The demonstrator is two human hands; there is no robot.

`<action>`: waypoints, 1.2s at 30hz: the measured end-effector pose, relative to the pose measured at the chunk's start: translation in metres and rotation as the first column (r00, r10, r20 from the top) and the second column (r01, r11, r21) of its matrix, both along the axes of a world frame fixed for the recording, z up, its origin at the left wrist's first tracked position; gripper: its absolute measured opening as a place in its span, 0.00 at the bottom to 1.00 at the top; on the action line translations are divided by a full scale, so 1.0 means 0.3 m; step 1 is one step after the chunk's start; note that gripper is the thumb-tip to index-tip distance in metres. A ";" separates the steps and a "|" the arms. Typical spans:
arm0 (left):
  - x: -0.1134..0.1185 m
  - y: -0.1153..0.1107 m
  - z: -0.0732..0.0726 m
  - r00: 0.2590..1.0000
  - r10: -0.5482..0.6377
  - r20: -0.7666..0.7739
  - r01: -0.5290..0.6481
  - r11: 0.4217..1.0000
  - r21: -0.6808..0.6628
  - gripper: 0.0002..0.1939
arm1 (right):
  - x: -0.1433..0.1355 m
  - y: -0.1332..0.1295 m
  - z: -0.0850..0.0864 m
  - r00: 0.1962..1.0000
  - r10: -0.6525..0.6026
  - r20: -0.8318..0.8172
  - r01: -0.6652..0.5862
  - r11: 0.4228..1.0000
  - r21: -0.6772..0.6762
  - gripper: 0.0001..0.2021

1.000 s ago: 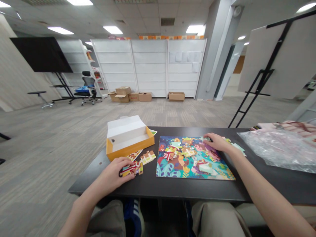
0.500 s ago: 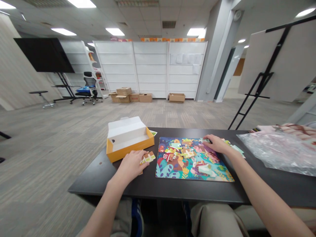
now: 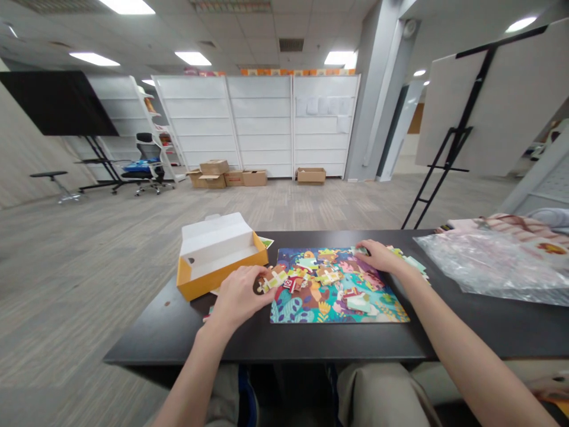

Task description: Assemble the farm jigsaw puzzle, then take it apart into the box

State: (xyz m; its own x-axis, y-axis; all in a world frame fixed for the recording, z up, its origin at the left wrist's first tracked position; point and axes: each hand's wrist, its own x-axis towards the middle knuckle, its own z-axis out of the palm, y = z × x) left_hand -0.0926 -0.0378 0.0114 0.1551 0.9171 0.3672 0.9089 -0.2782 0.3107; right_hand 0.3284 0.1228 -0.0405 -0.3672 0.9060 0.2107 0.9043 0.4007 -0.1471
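A colourful puzzle board (image 3: 297, 311) lies flat on the black table. Several loose jigsaw pieces (image 3: 328, 276) are strewn over it, partly overlapping. At the board's left edge, my left hand (image 3: 237, 296) grips a few jigsaw pieces (image 3: 272, 279) between thumb and fingers, tilted up off the table. My right hand (image 3: 377, 256) is at the board's far right corner, its fingers curled on a pale jigsaw piece (image 3: 360, 251). More jigsaw pieces (image 3: 415, 267) lie to the right of that hand, partly hidden by the forearm. A few pieces also show under my left wrist.
An open yellow box (image 3: 222, 273) with a white lid stands at the table's left, behind my left hand. Crumpled clear plastic (image 3: 480, 267) covers the right part of the black table (image 3: 178, 332). Cardboard boxes (image 3: 213, 175) sit on the floor by white shelving.
My left hand has lifted the jigsaw pieces from the table beside the box and brought them right, to the board's edge. My right hand stays at the far corner. The view has shifted slightly.
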 end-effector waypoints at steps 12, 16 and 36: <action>0.543 -0.010 -0.045 0.804 -0.591 0.064 0.590 0.806 0.036 0.19 | -0.032 -0.035 0.037 0.999 -0.043 0.018 0.043 0.999 -0.011 0.15; 0.610 0.004 -0.055 0.775 -0.623 -0.106 0.625 0.781 -0.018 0.18 | -0.040 -0.047 0.047 0.999 -0.050 0.017 0.050 0.999 -0.019 0.15; 0.663 0.035 -0.061 0.815 -0.563 -0.139 0.566 0.824 -0.023 0.18 | -0.047 -0.047 0.047 0.997 -0.070 -0.028 0.070 0.998 0.006 0.16</action>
